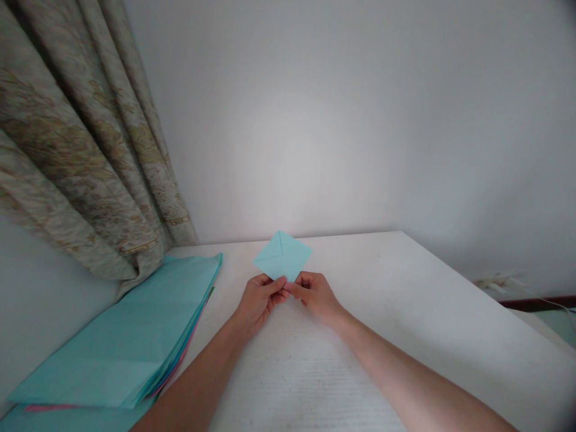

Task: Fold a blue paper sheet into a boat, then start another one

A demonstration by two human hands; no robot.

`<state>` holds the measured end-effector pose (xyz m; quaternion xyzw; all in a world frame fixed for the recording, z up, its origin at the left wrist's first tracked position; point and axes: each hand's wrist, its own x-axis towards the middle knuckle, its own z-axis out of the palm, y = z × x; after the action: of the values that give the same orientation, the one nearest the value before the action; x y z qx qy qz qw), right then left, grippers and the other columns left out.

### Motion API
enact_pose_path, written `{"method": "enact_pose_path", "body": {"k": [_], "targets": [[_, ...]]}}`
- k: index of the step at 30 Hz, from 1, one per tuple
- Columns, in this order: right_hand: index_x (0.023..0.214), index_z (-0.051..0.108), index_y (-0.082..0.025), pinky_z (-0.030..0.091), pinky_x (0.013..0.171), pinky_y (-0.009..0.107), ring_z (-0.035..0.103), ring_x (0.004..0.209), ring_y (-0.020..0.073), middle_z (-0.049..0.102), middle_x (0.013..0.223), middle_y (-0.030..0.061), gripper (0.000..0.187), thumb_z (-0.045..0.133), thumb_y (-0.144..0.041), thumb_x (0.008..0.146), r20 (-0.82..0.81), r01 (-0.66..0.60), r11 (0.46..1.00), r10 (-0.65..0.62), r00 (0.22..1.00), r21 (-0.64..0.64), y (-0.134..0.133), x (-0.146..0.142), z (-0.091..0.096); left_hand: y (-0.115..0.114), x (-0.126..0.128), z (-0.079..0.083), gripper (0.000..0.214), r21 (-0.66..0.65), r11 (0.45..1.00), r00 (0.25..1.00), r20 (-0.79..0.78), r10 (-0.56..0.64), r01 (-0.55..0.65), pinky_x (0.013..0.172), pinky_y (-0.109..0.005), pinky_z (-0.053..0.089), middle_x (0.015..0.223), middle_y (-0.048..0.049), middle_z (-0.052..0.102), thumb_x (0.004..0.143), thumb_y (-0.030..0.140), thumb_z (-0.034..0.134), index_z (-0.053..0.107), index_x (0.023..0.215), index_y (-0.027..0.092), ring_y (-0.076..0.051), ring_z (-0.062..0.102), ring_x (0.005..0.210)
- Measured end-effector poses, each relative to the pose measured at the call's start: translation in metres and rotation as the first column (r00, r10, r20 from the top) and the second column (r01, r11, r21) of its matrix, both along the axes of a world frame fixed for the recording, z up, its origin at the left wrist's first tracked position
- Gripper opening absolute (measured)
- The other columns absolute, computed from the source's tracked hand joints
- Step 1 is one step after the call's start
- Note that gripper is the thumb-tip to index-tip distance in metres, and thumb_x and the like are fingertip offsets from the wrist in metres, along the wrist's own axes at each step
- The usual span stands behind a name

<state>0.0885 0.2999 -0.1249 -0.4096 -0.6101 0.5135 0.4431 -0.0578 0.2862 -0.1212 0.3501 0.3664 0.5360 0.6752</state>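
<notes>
A small light-blue folded paper [282,255], diamond-shaped with a crease down its middle, is held up above the white table [405,312]. My left hand [258,300] pinches its lower corner from the left, fingers closed on it. My right hand [315,293] pinches the same lower corner from the right, thumb and fingers pressed together on the paper. Both hands meet at the corner, near the table's middle.
A stack of large teal paper sheets [130,342] with pink sheets beneath lies on the left of the table. A patterned curtain [81,156] hangs at the left, over the stack's far end. A plain wall stands behind; the table's right edge drops off.
</notes>
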Motion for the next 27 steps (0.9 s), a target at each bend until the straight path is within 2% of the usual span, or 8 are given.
{"method": "enact_pose_path", "body": {"k": [3,5,8,10,14,18,22,27], "targets": [[0.053,0.050,-0.018,0.021,0.042,0.022,0.032,0.042,0.0071,0.046,0.046,-0.0052,0.032,0.067,-0.042,0.067,-0.005,0.001,1.000,-0.001,1.000,0.006,0.000,0.000,-0.002,0.001,0.000,-0.004,0.024,0.035,0.999,0.998,-0.052,0.027,-0.026,0.035,-0.015,0.035,0.052,-0.0012,0.058,0.061,0.027,0.078,0.062,0.062,0.009,-0.006,0.049,0.042],[0.052,0.048,-0.018,0.021,0.043,0.023,0.030,0.043,0.0072,0.043,0.045,-0.0058,0.034,0.067,-0.043,0.066,0.007,-0.016,1.000,0.016,1.000,0.020,0.000,-0.001,-0.004,0.001,0.001,-0.004,0.024,0.044,0.997,0.997,-0.053,0.058,-0.056,0.036,-0.016,0.034,0.058,-0.0026,0.061,0.060,0.027,0.078,0.064,0.066,0.009,-0.008,0.052,0.045],[0.050,0.046,-0.018,0.021,0.044,0.023,0.030,0.045,0.0071,0.040,0.046,-0.0058,0.036,0.069,-0.042,0.065,0.044,-0.075,0.996,0.074,0.996,0.038,-0.002,-0.003,-0.005,0.000,0.003,-0.002,0.031,0.062,0.994,0.995,0.017,0.093,-0.094,0.054,-0.023,0.048,0.081,-0.0093,0.069,0.060,0.027,0.078,0.068,0.084,0.010,-0.015,0.063,0.064],[0.051,0.048,-0.018,0.021,0.044,0.023,0.030,0.045,0.0071,0.041,0.047,-0.0055,0.035,0.070,-0.042,0.063,0.036,-0.085,0.996,0.085,0.996,0.016,-0.003,-0.004,-0.004,-0.001,0.004,0.001,0.035,0.079,0.991,0.993,0.052,0.106,-0.110,0.066,-0.029,0.051,0.090,-0.0120,0.070,0.061,0.026,0.077,0.068,0.091,0.010,-0.019,0.065,0.075],[0.057,0.053,-0.018,0.023,0.042,0.024,0.032,0.043,0.0081,0.045,0.048,-0.0042,0.034,0.070,-0.046,0.063,-0.110,0.031,0.997,-0.038,0.993,-0.063,-0.002,-0.002,-0.001,-0.002,0.004,0.000,0.029,0.117,0.990,0.997,-0.013,0.080,-0.078,0.067,-0.029,0.050,0.085,-0.0116,0.071,0.062,0.024,0.076,0.069,0.086,0.009,-0.020,0.065,0.072],[0.049,0.047,-0.019,0.025,0.042,0.025,0.035,0.043,0.0095,0.041,0.044,-0.0033,0.041,0.072,-0.048,0.061,-0.153,0.131,0.986,-0.145,0.978,-0.099,0.002,0.001,-0.004,-0.001,0.003,-0.007,0.028,0.121,0.992,0.994,-0.104,0.035,-0.022,0.058,-0.027,0.049,0.078,-0.0100,0.071,0.062,0.026,0.076,0.069,0.084,0.010,-0.018,0.063,0.063],[0.046,0.045,-0.018,0.022,0.042,0.025,0.033,0.042,0.0088,0.039,0.043,-0.0030,0.043,0.072,-0.047,0.063,-0.107,0.148,0.985,-0.157,0.982,-0.089,0.002,0.002,-0.007,0.002,0.003,-0.011,0.028,0.115,0.986,0.984,-0.120,0.134,-0.120,0.060,-0.028,0.050,0.079,-0.0110,0.072,0.063,0.028,0.076,0.070,0.082,0.010,-0.019,0.065,0.065],[0.045,0.044,-0.018,0.018,0.042,0.025,0.030,0.041,0.0077,0.037,0.042,-0.0037,0.044,0.072,-0.048,0.061,-0.066,0.135,0.987,-0.141,0.988,-0.088,-0.001,0.001,-0.004,0.001,0.005,-0.005,0.034,0.108,0.972,0.977,-0.027,0.211,-0.207,0.071,-0.031,0.053,0.089,-0.0114,0.072,0.060,0.024,0.078,0.069,0.091,0.010,-0.021,0.067,0.075]]}}
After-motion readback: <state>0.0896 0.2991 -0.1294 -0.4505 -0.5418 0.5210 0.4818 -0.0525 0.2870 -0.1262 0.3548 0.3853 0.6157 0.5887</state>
